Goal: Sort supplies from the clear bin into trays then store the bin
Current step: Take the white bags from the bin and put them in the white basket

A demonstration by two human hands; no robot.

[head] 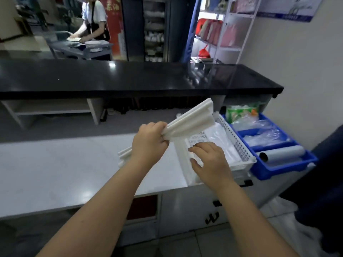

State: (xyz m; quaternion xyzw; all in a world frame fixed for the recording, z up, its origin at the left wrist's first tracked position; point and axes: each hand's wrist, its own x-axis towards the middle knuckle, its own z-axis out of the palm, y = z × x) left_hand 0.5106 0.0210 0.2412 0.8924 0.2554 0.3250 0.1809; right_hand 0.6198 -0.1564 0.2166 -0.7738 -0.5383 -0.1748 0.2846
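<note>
My left hand [149,141] grips a long bundle of white plastic bags [193,120] and holds it tilted above the white counter [74,164]; the bundle's lower end sticks out below my wrist. My right hand [207,158] rests flat, fingers spread, on a clear packet with a printed label [209,138] lying in the white perforated tray [239,147]. To the right of that tray stands a blue tray [306,162] holding clear plastic bags [259,130] and a grey roll [282,153]. No clear bin is in view.
A black raised counter [130,80] runs across behind the work surface. A green packet [241,112] lies at the blue tray's far end. A white wall closes the right side. Another person stands at a table in the far left background.
</note>
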